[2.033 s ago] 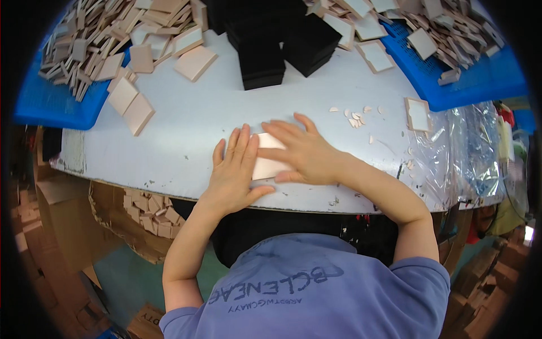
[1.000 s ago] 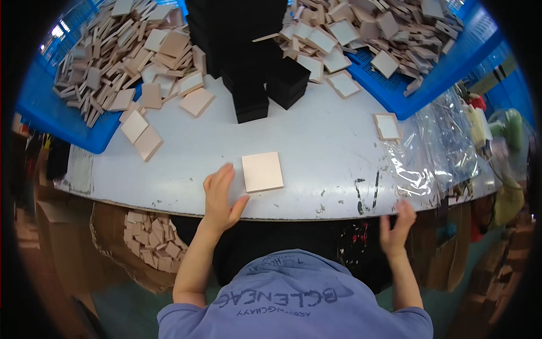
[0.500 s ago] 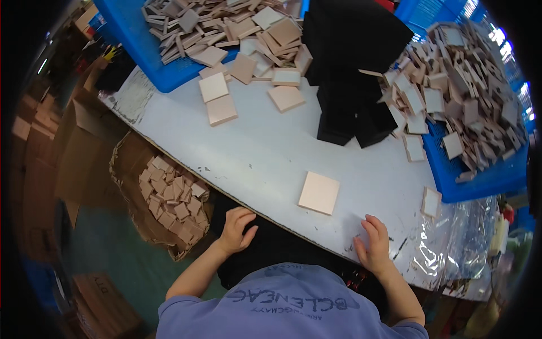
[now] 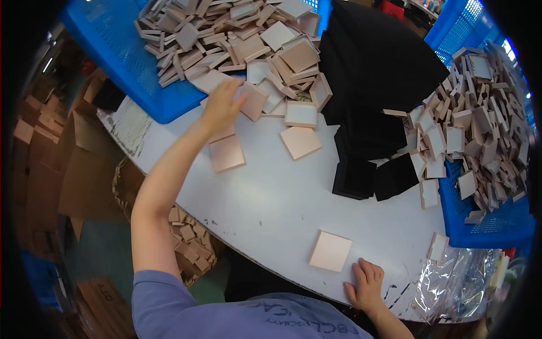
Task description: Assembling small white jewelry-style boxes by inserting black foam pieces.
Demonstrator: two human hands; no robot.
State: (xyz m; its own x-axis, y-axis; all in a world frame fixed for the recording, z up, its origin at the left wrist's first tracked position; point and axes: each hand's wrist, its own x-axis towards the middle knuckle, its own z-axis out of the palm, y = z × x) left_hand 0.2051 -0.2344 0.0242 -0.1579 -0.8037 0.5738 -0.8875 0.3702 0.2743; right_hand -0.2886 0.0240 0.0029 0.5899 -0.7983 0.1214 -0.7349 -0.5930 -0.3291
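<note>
My left hand (image 4: 223, 108) reaches over the table to the loose pieces at the far left. Its thumb and fingers are apart at the left edge of a pale square box half (image 4: 253, 101), and no firm hold shows. Below that hand lies another pale square piece (image 4: 228, 153), flat side up. My right hand (image 4: 368, 283) rests at the near edge of the table, open, fingers loosely bent and holding nothing. Just beyond its fingertips a pale square box (image 4: 331, 251) lies apart from the others. A pale square piece (image 4: 301, 142) and an open-faced tray (image 4: 301, 114) lie at mid-table.
Blue baskets (image 4: 164, 107) (image 4: 485, 234) heaped with pale pieces stand left and right. Between them rise stacked black blocks (image 4: 384, 56). Clear plastic bags (image 4: 457, 282) lie at the right. A cardboard box (image 4: 127, 181) of small pieces stands below the table's left edge.
My left hand has gone from the near table edge up and forward to the far-left pieces. My right hand stays near the single square box. The view has shifted, so the table appears lower.
</note>
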